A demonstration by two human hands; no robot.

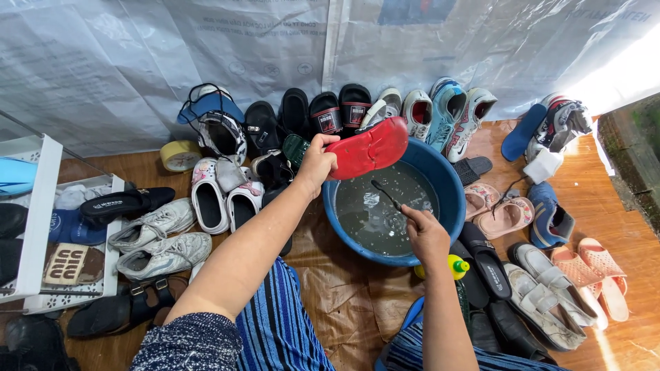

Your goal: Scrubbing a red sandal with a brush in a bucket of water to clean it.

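Item: red slipper (368, 148), held in our left hand (315, 165), fingers closed on its heel end, sole turned up, tilted over the far-left rim of the blue basin (450, 185).

Item: brush (386, 195), thin and dark. Our right hand (426, 230) is closed round its handle; the head dips toward the grey water in the basin. Whether the bristles touch the water, we cannot tell.

Item: basin. It stands on brown sheeting (344, 282) between our knees, the water dull and rippled.

Surroundings: white sneakers (161, 240) to the left, white clogs (216, 199) beside them, black slides (323, 110) along the back sheet, pink sandals (498, 209) just right of the basin, a yellow-capped bottle (455, 266) near our right wrist.

Handling note, as we judge it: we should keep the slipper over the basin so drips fall inside, load the brush well, and steady the heel firmly against the scrubbing strokes. Tilting the sole toward us would show the grooves.
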